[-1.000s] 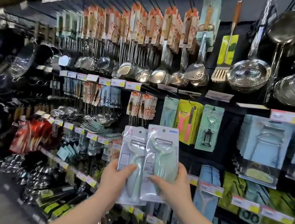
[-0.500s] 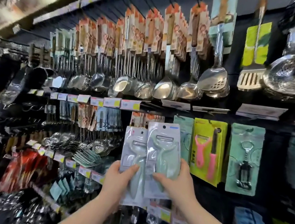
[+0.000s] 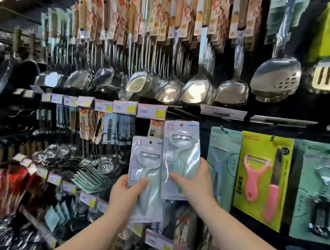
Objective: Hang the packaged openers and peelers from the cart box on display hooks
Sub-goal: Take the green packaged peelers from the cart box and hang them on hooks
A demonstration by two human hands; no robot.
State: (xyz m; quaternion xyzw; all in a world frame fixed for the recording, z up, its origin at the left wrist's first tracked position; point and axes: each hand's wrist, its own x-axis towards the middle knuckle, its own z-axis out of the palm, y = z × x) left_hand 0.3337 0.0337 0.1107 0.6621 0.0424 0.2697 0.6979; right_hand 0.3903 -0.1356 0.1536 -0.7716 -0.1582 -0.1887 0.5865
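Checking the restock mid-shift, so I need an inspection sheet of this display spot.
Surface: black display wall, goods hung in rows.
Job's things: lower peeler pack and higher peeler pack, both unhung; cart box not in view.
Clutter: nothing seen.
Grips: left hand holds the lower peeler pack; right hand holds the higher peeler pack.
Cables: nothing seen.
Surroundings: ladles above, price labels, pink peeler pack and corkscrew pack hanging to the right.
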